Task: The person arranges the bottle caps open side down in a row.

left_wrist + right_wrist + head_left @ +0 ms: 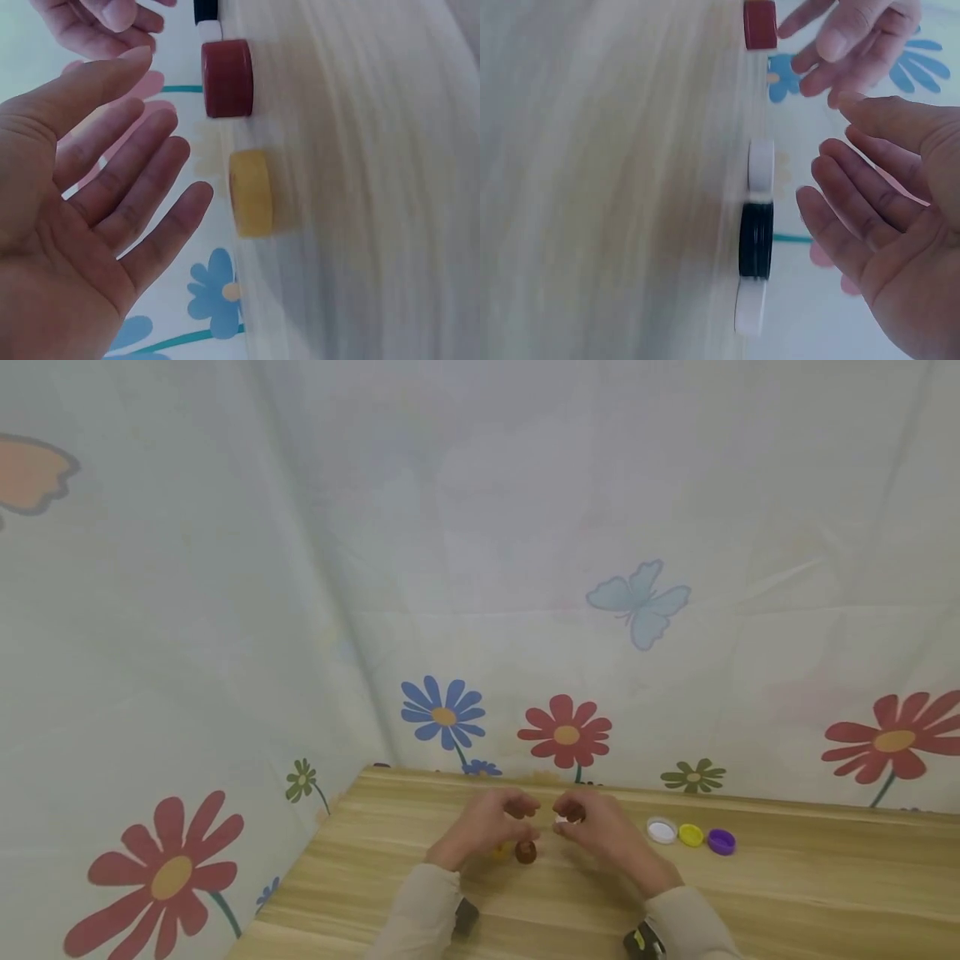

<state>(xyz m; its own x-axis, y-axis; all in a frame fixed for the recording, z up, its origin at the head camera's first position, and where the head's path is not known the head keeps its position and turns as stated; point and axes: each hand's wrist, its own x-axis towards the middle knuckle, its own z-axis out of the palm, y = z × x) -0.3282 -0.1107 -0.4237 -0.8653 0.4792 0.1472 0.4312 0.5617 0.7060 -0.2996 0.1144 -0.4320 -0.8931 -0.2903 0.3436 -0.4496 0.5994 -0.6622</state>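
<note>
My left hand (491,827) hovers with relaxed, parted fingers beside a dark red round cap (526,852) and a yellow round cap (251,193). It touches neither. Facing it, my right hand (603,835) is held just above the table, its fingers loosely bent and nothing between them. In the right wrist view, a white cap (762,166), a black ridged cap (756,240) and another white cap (750,307) line up close to the right fingers. In the head view the right hand covers most of these. A gap separates the two hands.
Right of the right hand, a white lid (662,831), a small yellow lid (691,835) and a purple lid (722,841) lie in a row on the wooden table (825,877). A flower-printed cloth (510,568) hangs behind and to the left.
</note>
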